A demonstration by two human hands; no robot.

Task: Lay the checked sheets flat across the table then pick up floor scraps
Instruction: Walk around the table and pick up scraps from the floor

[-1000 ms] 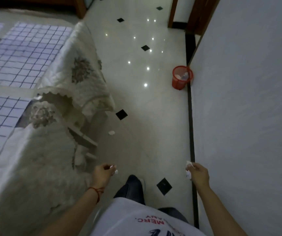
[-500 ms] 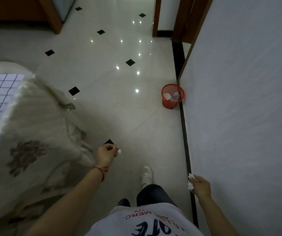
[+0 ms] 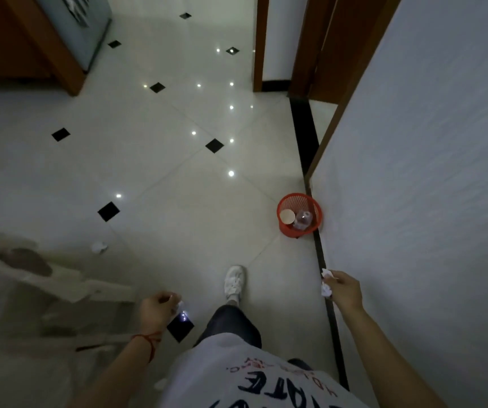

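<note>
Scraps [image 3: 326,285] sit pinched in each closed hand; release over the red basket [image 3: 299,214] ahead of the right hand [image 3: 344,291], then fetch the stray scrap [image 3: 99,247] beyond the left hand [image 3: 156,310].

- A red basket [image 3: 288,231] stands against the wall [image 3: 431,172], holding a cup [image 3: 287,216] and a bottle [image 3: 303,219].
- A white shoe [image 3: 234,282] on the tiled floor [image 3: 178,225].

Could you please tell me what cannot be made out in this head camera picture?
- Checked sheets: outside the frame; only the table's draped cloth shows at the lower left, blurred.
- Scrap in the left hand: mostly hidden by the curled fingers.
- Scraps in the right hand: too small to count.
- Bottom of the red basket: hidden by a cup and bottle.
- Shirt lettering: cut off by the bottom edge.
</note>
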